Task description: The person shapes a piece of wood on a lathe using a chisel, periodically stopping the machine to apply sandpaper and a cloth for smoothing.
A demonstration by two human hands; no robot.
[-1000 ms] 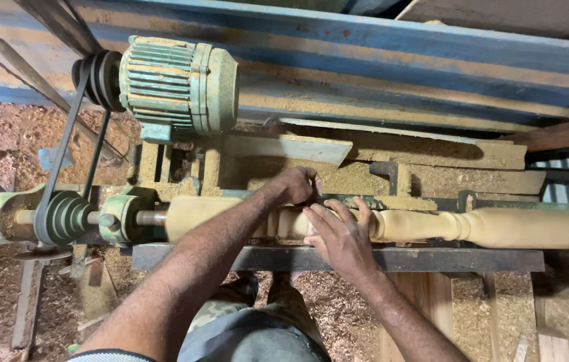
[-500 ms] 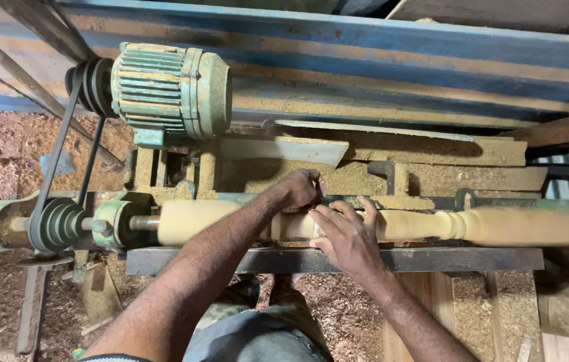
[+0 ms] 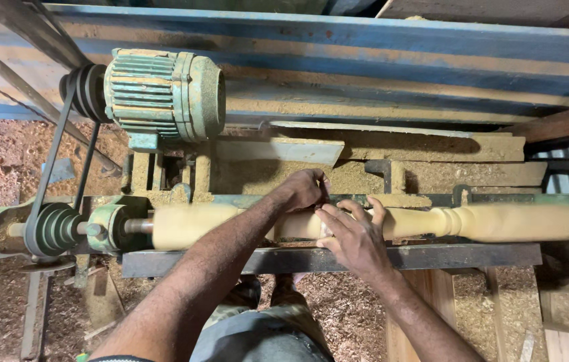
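On the lathe bed [image 3: 392, 258], a pale turned wooden spindle [image 3: 499, 222] lies horizontally between the centres, belt-driven from the green motor [image 3: 164, 94]. The left hand [image 3: 304, 190] curls over its middle; whether it grips anything cannot be told. The right hand [image 3: 355, 234] rests open-fingered against it. The spindle is judged stiff, smooth and moderately heavy; hold at the thick cylindrical sections.

the lathe bed [image 3: 432, 256], a dark metal rail, runs across the middle of the frame from lower left to right. sawdust [image 3: 278, 177] lies heaped on the ledges behind it, at centre. the green motor [image 3: 164, 94] sits on its stand at upper left. below, the floor [image 3: 338, 302] is covered with wood shavings, with pale planks [image 3: 559, 342] at lower right.
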